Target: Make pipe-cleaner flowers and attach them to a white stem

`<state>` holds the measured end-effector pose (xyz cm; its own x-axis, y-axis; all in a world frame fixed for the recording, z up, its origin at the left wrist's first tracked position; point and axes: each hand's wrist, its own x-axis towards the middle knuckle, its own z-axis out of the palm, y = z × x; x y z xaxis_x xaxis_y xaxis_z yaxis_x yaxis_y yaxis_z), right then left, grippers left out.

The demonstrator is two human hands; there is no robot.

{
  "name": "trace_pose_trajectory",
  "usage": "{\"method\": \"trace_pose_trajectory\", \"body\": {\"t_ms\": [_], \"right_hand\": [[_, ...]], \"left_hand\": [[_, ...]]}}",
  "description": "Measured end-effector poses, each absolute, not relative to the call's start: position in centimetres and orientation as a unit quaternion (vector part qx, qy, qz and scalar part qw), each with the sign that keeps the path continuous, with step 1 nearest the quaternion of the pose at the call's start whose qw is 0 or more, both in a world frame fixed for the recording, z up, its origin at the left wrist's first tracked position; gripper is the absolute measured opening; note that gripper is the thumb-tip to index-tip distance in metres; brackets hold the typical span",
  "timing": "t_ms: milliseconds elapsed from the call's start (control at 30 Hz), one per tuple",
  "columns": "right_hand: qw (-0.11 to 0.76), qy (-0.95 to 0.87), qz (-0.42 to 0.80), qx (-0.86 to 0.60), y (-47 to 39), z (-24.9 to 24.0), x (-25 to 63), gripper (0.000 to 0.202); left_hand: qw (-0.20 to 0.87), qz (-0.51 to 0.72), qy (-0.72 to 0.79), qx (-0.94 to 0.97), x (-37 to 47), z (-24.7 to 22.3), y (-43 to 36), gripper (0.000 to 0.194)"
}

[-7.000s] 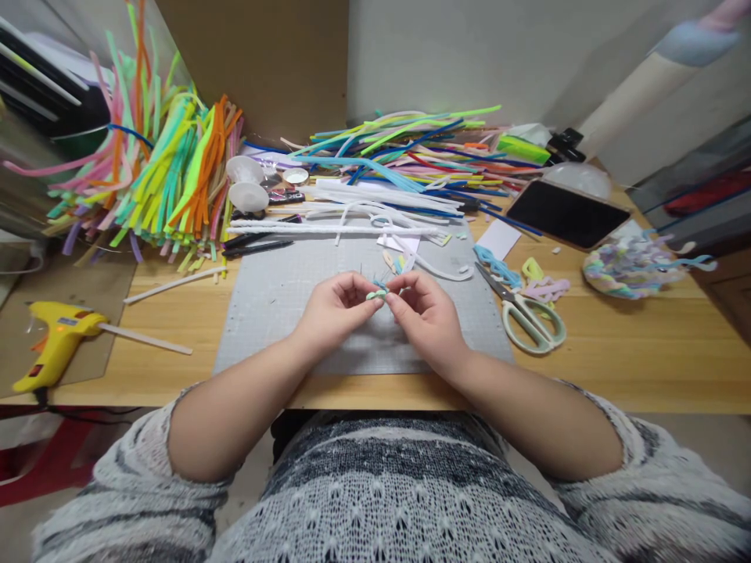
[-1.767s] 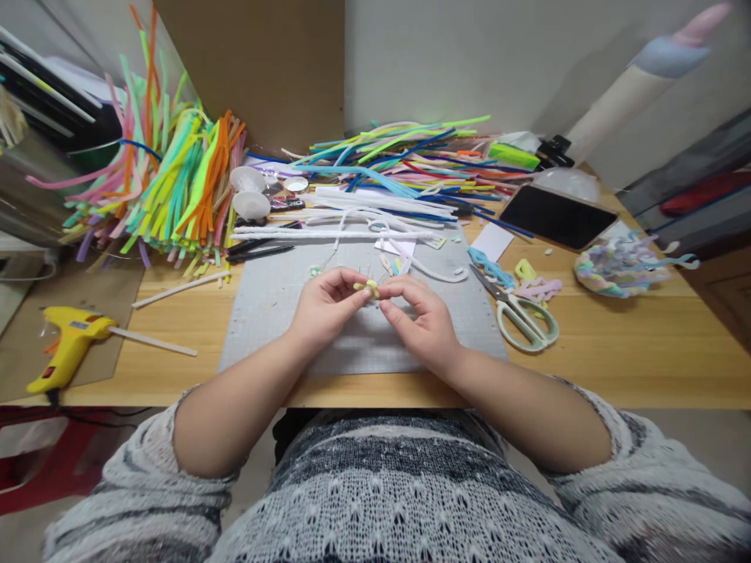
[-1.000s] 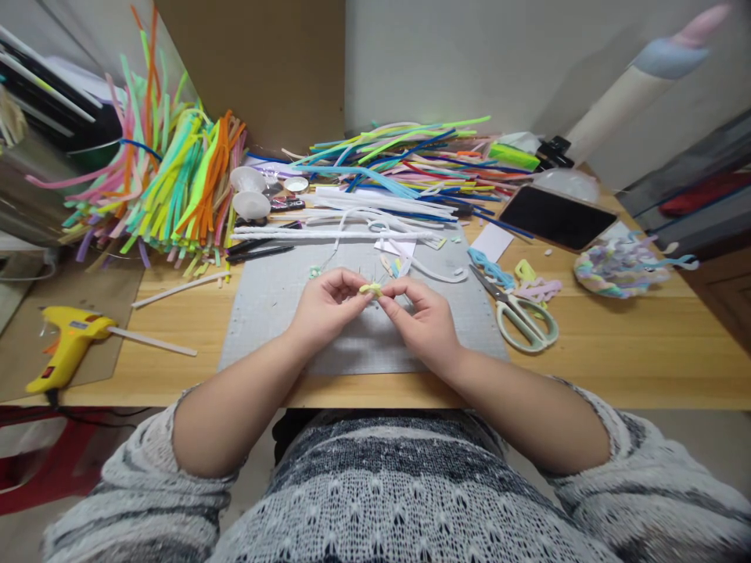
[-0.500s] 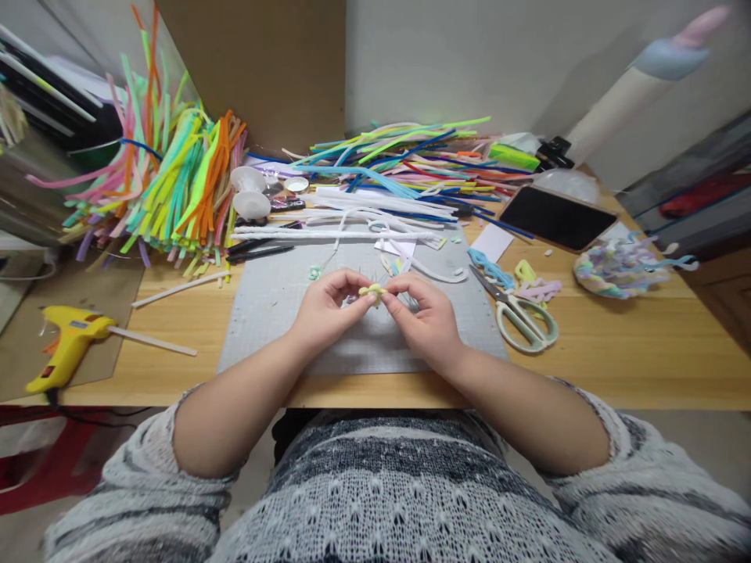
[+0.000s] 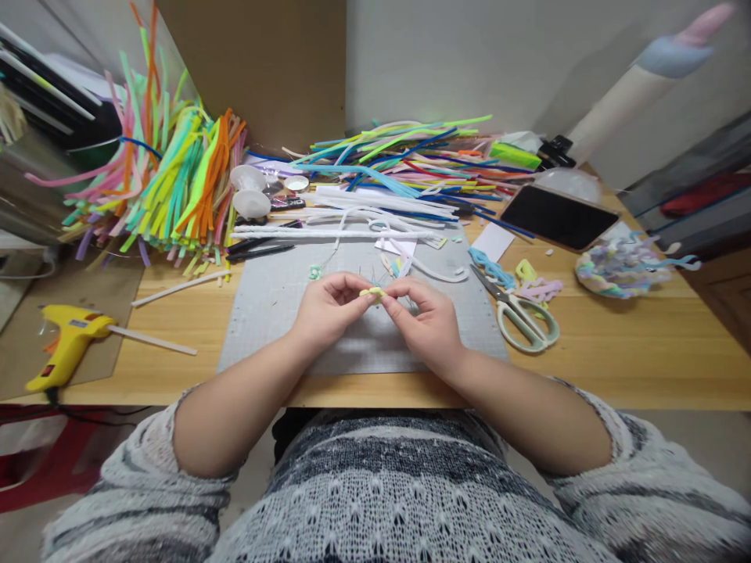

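Observation:
Between both hands, above the grey cutting mat, is a small piece of twisted yellow pipe cleaner. My left hand pinches its left end between thumb and forefinger. From the other side my right hand closes thumb and forefinger on its right end. Fingers cover part of the piece, so its full shape is hidden. Thin wire ends and pale pipe cleaner bits lie just behind the fingertips. A small green curled piece rests on the mat beyond my left hand.
Scissors lie right of the mat, near blue, yellow and lilac twisted pieces. White pipe cleaners cross the mat's back edge. A yellow glue gun is at left, below a large pipe cleaner bundle. A phone leans at back right.
The yellow piece has turned slightly in my fingertips, and less of it shows now. Both hands keep their pinch in nearly the same place.

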<state>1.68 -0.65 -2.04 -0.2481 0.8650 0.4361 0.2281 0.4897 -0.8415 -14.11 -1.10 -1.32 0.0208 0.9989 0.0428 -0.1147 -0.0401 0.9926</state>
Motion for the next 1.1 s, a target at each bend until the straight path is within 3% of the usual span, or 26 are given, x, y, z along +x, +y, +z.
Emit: {"method": "trace_pose_trajectory", "body": {"t_ms": [367, 633, 1100], "right_hand": [[0.460, -0.747, 0.287, -0.384, -0.25, -1.92, 1.85, 0.005], [0.460, -0.685, 0.384, -0.414, -0.01, -2.57, 1.69, 0.011], [0.464, -0.691, 0.375, -0.408, -0.08, -2.59, 1.73, 0.010]], "left_hand": [[0.521, 0.475, 0.477, 0.524, -14.48, -1.38, -0.89, 0.018], [0.561, 0.534, 0.418, 0.475, -14.31, -1.39, -0.89, 0.025], [0.571, 0.499, 0.456, 0.467, -14.20, -1.33, -0.88, 0.026]]}}
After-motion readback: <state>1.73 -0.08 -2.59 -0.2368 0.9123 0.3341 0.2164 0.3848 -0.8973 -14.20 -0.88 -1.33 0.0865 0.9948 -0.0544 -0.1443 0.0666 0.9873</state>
